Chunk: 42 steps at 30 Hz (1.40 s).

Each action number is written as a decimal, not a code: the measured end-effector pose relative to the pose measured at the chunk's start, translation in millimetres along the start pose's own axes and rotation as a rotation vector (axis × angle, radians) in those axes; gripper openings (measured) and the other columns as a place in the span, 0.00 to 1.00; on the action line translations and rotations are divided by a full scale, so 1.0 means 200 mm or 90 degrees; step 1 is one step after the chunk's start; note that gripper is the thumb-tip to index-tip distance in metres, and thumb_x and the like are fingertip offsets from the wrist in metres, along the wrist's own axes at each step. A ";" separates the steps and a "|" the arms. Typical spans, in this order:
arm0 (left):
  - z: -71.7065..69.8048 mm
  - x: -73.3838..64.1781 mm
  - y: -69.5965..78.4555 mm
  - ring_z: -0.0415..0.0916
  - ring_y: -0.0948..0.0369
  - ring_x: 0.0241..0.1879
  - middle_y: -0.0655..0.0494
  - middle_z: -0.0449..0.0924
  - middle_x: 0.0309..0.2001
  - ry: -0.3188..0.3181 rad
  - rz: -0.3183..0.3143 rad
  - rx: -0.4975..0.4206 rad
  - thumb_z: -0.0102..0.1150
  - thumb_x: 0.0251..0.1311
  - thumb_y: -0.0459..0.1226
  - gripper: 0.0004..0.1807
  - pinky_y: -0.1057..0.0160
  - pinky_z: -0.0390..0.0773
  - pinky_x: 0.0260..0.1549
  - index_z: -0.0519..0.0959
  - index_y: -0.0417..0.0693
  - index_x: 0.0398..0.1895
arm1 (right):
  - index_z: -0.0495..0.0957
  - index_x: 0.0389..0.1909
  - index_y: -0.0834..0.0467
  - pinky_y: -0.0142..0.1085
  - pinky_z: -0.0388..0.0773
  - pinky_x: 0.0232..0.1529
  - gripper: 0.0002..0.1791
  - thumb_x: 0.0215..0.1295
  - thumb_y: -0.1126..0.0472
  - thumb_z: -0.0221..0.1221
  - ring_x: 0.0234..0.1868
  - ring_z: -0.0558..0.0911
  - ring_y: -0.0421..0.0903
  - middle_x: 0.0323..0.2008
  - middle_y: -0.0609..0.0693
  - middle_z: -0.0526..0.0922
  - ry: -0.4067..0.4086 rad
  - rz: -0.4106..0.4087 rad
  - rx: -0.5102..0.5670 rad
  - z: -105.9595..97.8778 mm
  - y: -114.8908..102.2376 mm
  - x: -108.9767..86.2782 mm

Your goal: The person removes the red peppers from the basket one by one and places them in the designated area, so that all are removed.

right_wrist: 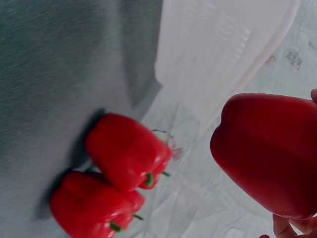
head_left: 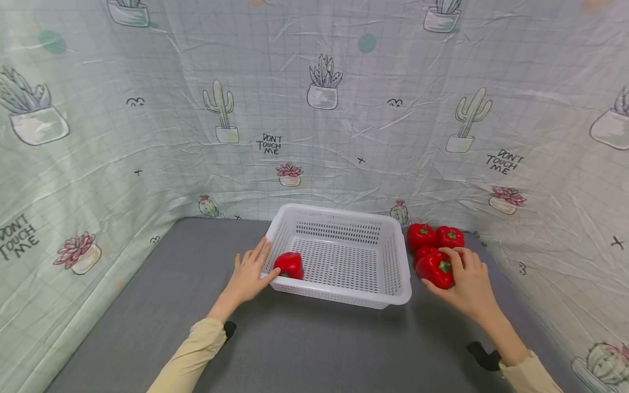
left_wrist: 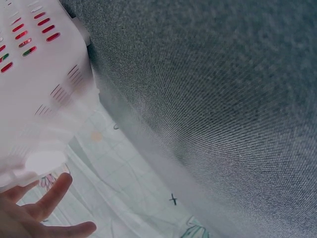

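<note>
My right hand (head_left: 470, 284) grips a red bell pepper (head_left: 434, 269) between thumb and fingers. In the right wrist view this bell pepper (right_wrist: 270, 153) is raised off the table. More red bell peppers (head_left: 421, 236) sit just behind it, one partly covered by the held one. My left hand (head_left: 249, 274) rests on the left rim of a white plastic basket (head_left: 339, 290), fingers spread and thumb over the front corner. In the left wrist view its fingers (left_wrist: 53, 196) look straight. One bell pepper (head_left: 290, 265) lies inside the basket at the front left.
The basket stands on a grey table (head_left: 314, 349) near its back edge. A pale curtain (head_left: 314, 131) printed with potted cacti hangs behind and along both sides. On the table near the right wrist is a black strap (head_left: 484, 357).
</note>
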<state>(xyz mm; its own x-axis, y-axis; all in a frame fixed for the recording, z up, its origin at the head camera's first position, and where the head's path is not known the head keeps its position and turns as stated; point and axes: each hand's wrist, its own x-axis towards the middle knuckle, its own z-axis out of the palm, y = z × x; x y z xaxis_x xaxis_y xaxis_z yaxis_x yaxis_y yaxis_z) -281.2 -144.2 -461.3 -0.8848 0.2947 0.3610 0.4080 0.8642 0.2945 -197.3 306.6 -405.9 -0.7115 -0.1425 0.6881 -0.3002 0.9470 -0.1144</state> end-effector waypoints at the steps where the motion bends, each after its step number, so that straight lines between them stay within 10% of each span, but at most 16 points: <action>1: 0.00 0.00 0.00 0.61 0.44 0.57 0.47 0.51 0.69 0.000 0.000 -0.001 0.48 0.55 0.56 0.40 0.29 0.48 0.54 0.54 0.45 0.67 | 0.67 0.47 0.61 0.52 0.65 0.34 0.42 0.23 0.53 0.73 0.41 0.68 0.58 0.43 0.63 0.69 0.000 0.005 -0.005 0.00 0.01 -0.01; 19: -0.02 0.00 0.01 0.61 0.43 0.56 0.46 0.51 0.68 -0.002 -0.003 -0.001 0.50 0.54 0.55 0.40 0.29 0.49 0.54 0.54 0.45 0.67 | 0.66 0.42 0.65 0.54 0.64 0.27 0.41 0.28 0.42 0.65 0.33 0.68 0.61 0.36 0.64 0.71 0.003 0.019 -0.157 0.13 0.14 -0.08; 42: -0.01 0.00 0.01 0.62 0.43 0.56 0.46 0.51 0.69 -0.009 -0.005 -0.005 0.49 0.55 0.55 0.40 0.29 0.49 0.54 0.54 0.45 0.67 | 0.65 0.44 0.67 0.64 0.62 0.36 0.42 0.32 0.42 0.67 0.40 0.65 0.67 0.39 0.70 0.71 -0.148 0.088 -0.193 0.25 0.18 -0.14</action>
<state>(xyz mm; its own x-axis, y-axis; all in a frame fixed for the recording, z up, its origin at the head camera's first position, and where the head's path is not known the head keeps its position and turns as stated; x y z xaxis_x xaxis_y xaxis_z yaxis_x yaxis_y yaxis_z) -280.4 -143.5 -458.5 -0.8906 0.2940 0.3470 0.4033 0.8632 0.3037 -219.3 330.5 -465.8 -0.8669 -0.0364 0.4972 -0.0154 0.9988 0.0463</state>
